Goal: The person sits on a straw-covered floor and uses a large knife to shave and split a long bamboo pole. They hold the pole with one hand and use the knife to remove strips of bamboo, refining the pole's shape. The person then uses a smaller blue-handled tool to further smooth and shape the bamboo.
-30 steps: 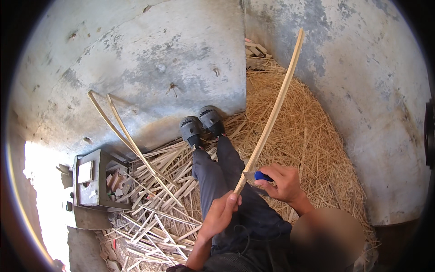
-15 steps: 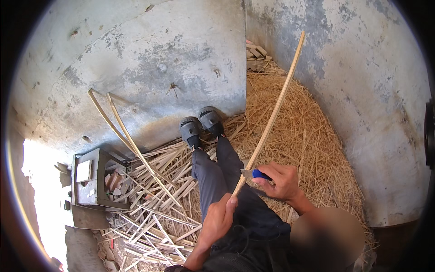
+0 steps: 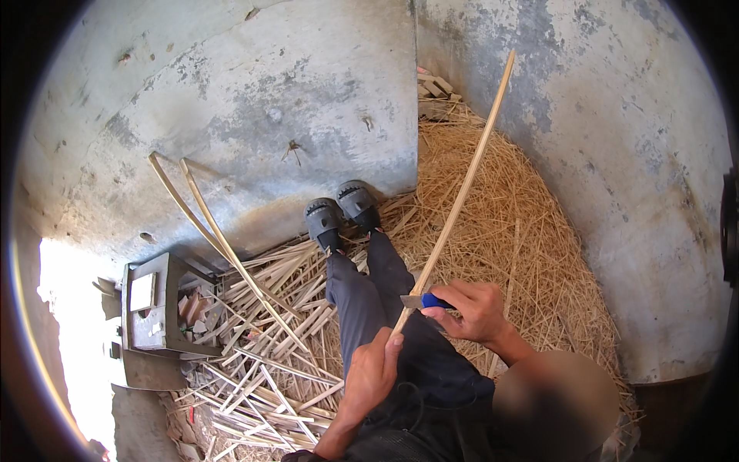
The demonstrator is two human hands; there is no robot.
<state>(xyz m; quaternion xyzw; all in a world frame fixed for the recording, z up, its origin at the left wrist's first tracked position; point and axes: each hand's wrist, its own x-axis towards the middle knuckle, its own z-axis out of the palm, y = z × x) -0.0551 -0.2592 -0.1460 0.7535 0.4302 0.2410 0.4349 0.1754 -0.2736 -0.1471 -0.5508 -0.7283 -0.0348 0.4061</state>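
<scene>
A long, pale strip of split wood or bamboo [image 3: 465, 192] slants up and away to the right from above my lap. My left hand [image 3: 372, 370] is closed round its near end, thumb lying along the strip. In my right hand [image 3: 479, 312] is a knife with a blue handle [image 3: 437, 299], fingers wrapped about it. Its short, broad metal blade [image 3: 410, 302] lies across the strip, touching it a little beyond my left hand.
Cut strips [image 3: 269, 385] lie heaped on the left, with thin straw-like shavings [image 3: 493, 223] on the right. Two long strips [image 3: 212, 212] lean on the wall [image 3: 254, 100]. A dark wooden box [image 3: 171, 304] holds broken scraps. My shoes [image 3: 339, 209] rest by the wall.
The knife and my right hand have shifted slightly toward my left hand along the strip. The strip's far end has barely moved, and my left hand stays in place.
</scene>
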